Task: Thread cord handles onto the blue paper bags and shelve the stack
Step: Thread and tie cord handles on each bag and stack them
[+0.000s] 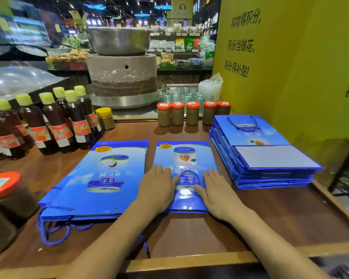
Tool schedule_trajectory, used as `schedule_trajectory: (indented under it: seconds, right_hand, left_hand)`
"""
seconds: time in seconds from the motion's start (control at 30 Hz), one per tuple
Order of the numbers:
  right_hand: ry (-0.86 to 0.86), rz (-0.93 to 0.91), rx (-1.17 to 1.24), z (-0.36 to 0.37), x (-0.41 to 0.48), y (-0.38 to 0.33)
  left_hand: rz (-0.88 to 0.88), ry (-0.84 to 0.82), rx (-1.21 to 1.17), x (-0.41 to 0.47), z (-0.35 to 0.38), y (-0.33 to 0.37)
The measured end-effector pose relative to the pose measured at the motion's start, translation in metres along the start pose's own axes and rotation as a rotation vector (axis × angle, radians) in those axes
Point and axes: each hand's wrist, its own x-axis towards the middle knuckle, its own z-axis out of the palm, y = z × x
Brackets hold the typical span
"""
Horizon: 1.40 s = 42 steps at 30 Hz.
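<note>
Five orange-lidded jars [192, 115]: lined up at the far edge of the counter [189, 234], behind the bags; a stone mill [122, 74] is seen beyond them.
Seven oil bottles [56, 125]: grouped at far left, with one yellow-lidded jar [105, 118] beside them.
Bag piles: three. These are a left pile [101, 178] with cords [40, 226] trailing off its near edge, a middle bag [184, 156], and a right stack [270, 158] set against the yellow panel [290, 77].
Left hand [157, 190]: laid flat on the middle bag's left side, fingers straight, nothing gripped.
Right hand [217, 196]: laid flat on its right side, fingers likewise straight.
Cord handle [188, 171]: looped on the bag between the two thumbs.
</note>
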Motion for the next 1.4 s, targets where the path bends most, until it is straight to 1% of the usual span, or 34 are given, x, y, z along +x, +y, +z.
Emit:
schedule_trajectory:
  seconds: [0.07, 0.13, 0.2, 0.33, 0.4, 0.53, 0.6, 0.7, 0.77, 0.83, 0.9, 0.97, 1.03, 1.1, 1.2, 1.3, 1.4]
  right_hand:
    - [0.016, -0.004, -0.018, 0.002, 0.0, -0.001]
    - [0.015, -0.006, -0.037, 0.003, -0.001, -0.001]
    - [0.014, -0.009, -0.05, 0.005, -0.003, -0.001]
    - [0.009, -0.045, -0.092, 0.009, 0.001, 0.0]
    - [0.005, -0.059, -0.116, 0.01, 0.009, 0.003]
    - [-0.04, -0.069, -0.099, 0.008, 0.008, 0.003]
    - [-0.03, -0.059, -0.083, 0.006, 0.008, 0.001]
    - [-0.028, -0.051, -0.07, 0.004, 0.004, 0.0]
    - [-0.004, -0.033, -0.024, -0.001, -0.002, -0.003]
    - [0.059, 0.007, 0.033, -0.006, -0.008, -0.007]
    - [0.146, 0.071, 0.097, -0.013, -0.018, -0.009]
    - [0.187, 0.178, 0.199, -0.022, -0.033, -0.012]
    - [0.156, 0.277, 0.279, -0.029, -0.046, -0.01]
    - [0.117, 0.328, 0.339, -0.037, -0.058, -0.007]
    - [0.024, 0.375, 0.327, -0.046, -0.074, -0.006]
    - [-0.033, 0.369, 0.301, -0.051, -0.086, -0.008]
    - [-0.051, 0.344, 0.394, -0.052, -0.092, -0.01]
  left_hand:
    - [0.029, -0.029, 0.008, 0.003, 0.017, -0.003]
    - [0.045, -0.099, 0.075, 0.004, 0.03, -0.009]
    - [0.054, -0.11, 0.111, 0.0, 0.033, -0.007]
    - [-0.102, -0.085, -0.056, -0.008, 0.034, 0.004]
    - [-0.123, -0.064, -0.124, -0.005, 0.036, 0.004]
    - [-0.106, -0.066, -0.13, -0.008, 0.037, 0.005]
    - [-0.136, -0.056, -0.145, -0.005, 0.033, 0.006]
    - [-0.172, -0.117, -0.085, -0.01, 0.024, 0.011]
    - [-0.182, -0.124, -0.009, -0.012, 0.013, 0.015]
    - [-0.24, -0.087, 0.03, -0.012, -0.004, 0.015]
    - [-0.283, -0.063, 0.027, -0.018, -0.019, 0.012]
    - [-0.309, -0.062, 0.026, -0.03, -0.032, 0.009]
    - [-0.344, -0.053, -0.037, -0.045, -0.046, 0.007]
    - [-0.387, -0.066, -0.102, -0.062, -0.058, 0.006]
    - [-0.437, -0.149, -0.085, -0.093, -0.07, 0.007]
    - [-0.44, -0.208, 0.002, -0.12, -0.076, 0.015]
    - [-0.424, -0.251, -0.037, -0.129, -0.073, 0.027]
